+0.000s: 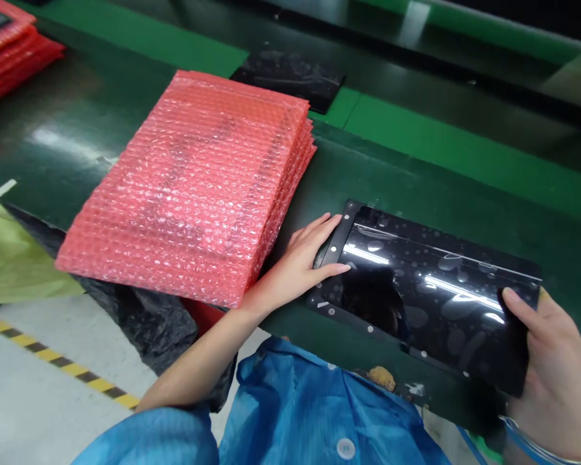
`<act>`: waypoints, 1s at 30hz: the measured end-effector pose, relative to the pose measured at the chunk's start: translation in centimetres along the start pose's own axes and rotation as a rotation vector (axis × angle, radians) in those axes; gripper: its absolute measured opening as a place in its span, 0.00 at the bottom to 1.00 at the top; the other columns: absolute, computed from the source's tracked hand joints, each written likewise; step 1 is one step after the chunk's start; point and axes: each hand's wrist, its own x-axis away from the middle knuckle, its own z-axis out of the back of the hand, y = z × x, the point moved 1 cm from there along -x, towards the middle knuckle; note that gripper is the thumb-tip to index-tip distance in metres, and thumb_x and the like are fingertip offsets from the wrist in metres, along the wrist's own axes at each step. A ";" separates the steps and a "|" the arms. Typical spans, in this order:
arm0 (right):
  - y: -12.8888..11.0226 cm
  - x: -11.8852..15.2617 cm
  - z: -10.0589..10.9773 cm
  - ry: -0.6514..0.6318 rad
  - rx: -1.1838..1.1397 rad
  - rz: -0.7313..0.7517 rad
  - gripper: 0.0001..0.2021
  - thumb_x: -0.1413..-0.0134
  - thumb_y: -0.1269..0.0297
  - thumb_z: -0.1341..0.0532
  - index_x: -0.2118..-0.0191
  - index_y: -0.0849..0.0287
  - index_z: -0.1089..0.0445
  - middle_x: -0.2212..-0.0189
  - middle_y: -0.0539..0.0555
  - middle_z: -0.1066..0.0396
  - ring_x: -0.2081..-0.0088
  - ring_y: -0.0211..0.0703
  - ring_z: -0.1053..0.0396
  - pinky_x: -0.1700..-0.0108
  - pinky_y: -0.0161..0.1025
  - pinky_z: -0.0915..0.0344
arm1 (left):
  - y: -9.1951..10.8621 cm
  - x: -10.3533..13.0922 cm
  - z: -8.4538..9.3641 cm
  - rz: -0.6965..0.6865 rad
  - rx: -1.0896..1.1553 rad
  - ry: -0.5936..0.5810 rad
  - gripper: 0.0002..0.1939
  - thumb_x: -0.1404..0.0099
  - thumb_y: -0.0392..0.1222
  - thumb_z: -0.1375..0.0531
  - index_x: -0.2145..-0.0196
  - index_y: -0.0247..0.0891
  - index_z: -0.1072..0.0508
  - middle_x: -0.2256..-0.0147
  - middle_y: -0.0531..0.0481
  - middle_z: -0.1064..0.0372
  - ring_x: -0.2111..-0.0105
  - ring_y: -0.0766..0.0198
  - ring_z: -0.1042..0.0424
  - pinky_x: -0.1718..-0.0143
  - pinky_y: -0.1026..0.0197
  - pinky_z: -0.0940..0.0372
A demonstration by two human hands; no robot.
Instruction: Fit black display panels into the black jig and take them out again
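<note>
A glossy black screen panel (445, 284) with bubbled clear film over it lies in front of me, its right end lifted off the bench. My right hand (552, 355) grips that right end, thumb on top and the other fingers hidden behind. At the panel's left edge my left hand (310, 255) is open, fingers stretched out along the edge and thumb resting on the surface. Small pale dots run along the panel's border. To the left of my left hand sits a stack of red bubble-wrap bags (188, 187), dark shapes showing through the top one.
Another black panel (290, 74) lies behind the stack on the dark green bench (430, 181). More red bubble-wrap bags (19, 58) are at the far left. Black plastic sheeting (135, 323) hangs off the front edge, near yellow-green material (19, 258).
</note>
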 end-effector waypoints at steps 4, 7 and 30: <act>-0.2 0.1 -0.3 -0.005 0.029 0.039 0.28 0.73 0.57 0.23 0.58 0.52 0.22 0.66 0.51 0.21 0.67 0.53 0.22 0.59 0.50 0.23 | -0.1 0.0 -0.3 -0.084 -0.072 -0.001 0.38 0.30 0.58 0.42 0.29 0.45 0.48 0.29 0.43 0.52 0.28 0.52 0.56 0.30 0.46 0.57; -0.2 0.1 -0.4 0.006 0.042 0.038 0.26 0.74 0.57 0.23 0.60 0.53 0.22 0.66 0.53 0.21 0.66 0.55 0.22 0.60 0.51 0.23 | -0.2 0.0 -0.4 -0.114 -0.103 0.000 0.38 0.30 0.59 0.42 0.29 0.46 0.49 0.29 0.43 0.52 0.28 0.52 0.56 0.31 0.46 0.56; 0.0 0.2 -0.2 0.041 0.139 0.058 0.19 0.66 0.59 0.27 0.61 0.50 0.23 0.63 0.55 0.21 0.61 0.57 0.23 0.57 0.56 0.26 | 0.5 0.4 -1.0 -0.144 -0.251 -0.009 0.22 0.27 0.44 0.42 0.37 0.50 0.33 0.29 0.42 0.53 0.29 0.51 0.55 0.33 0.40 0.51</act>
